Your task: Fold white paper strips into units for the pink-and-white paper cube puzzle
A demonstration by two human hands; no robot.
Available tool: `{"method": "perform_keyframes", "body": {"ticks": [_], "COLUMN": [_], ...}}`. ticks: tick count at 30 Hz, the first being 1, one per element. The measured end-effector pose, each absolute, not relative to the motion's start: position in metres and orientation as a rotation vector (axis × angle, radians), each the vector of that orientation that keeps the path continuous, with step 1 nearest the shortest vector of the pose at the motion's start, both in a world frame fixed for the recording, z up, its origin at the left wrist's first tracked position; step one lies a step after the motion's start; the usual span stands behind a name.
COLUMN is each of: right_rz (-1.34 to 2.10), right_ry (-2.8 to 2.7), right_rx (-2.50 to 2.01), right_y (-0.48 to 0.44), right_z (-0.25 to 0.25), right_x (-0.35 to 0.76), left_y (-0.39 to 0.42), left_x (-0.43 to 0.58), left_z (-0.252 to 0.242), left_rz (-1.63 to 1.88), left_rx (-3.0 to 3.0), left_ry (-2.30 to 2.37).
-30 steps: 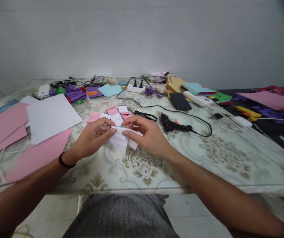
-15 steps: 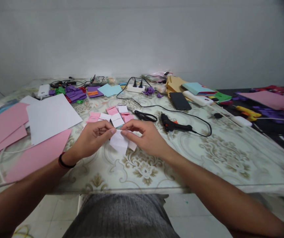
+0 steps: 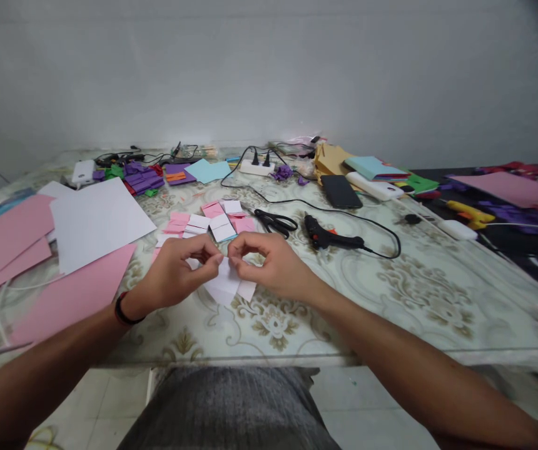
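Observation:
A small white paper (image 3: 224,281) hangs between my two hands above the patterned tablecloth. My left hand (image 3: 182,270) pinches its upper edge from the left, thumb against fingertips. From the right, my right hand (image 3: 269,264) pinches the same edge close beside the left fingertips. Just beyond the hands lie folded pink and white paper pieces (image 3: 222,227). Black scissors (image 3: 276,222) rest to the right of these pieces, and a black glue gun (image 3: 332,234) lies farther right.
Large white (image 3: 102,225) and pink sheets (image 3: 74,294) cover the left side. A phone (image 3: 341,191), a power strip (image 3: 256,167), cables and coloured papers (image 3: 376,169) lie toward the back. A yellow glue gun (image 3: 470,214) is at the right.
Both hands have moved slightly toward me with the white paper, and the fingertips are closer together. More of the scissors and folded pieces now shows.

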State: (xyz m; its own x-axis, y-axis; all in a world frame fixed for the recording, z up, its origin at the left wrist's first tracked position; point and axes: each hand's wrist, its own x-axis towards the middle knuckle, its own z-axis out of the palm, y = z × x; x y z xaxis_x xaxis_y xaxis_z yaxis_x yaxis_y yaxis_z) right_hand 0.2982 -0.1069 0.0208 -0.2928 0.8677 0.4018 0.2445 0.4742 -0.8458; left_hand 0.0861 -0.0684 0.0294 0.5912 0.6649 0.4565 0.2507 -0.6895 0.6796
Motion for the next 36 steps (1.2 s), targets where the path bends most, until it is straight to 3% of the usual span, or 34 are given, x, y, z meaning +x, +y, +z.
{"method": "perform_keyframes", "body": {"ticks": [6, 16, 23, 30, 36], "right_rz": [0.796, 0.720, 0.598, 0.189, 0.440], "right_ry": [-1.807, -1.851, -1.780, -1.992, -2.113], "right_rx": [-0.973, -0.994, -0.962, -0.879, -0.839], "right_y": [-0.102, -0.099, -0.098, -0.102, -0.099], "right_z": [0.025, 0.022, 0.021, 0.017, 0.008], "right_x": [0.307, 0.309, 0.316, 0.311, 0.311], "left_y": [-0.058, -0.052, -0.045, -0.036, -0.041], "left_x": [0.082, 0.083, 0.082, 0.085, 0.087], "left_z": [0.034, 0.030, 0.029, 0.023, 0.029], "left_rz": [1.031, 0.705, 0.808, 1.023, 1.092], "left_rx": [2.150, 2.185, 1.870, 1.542, 1.603], "left_ry": [0.766, 0.804, 1.009, 1.070, 0.930]}}
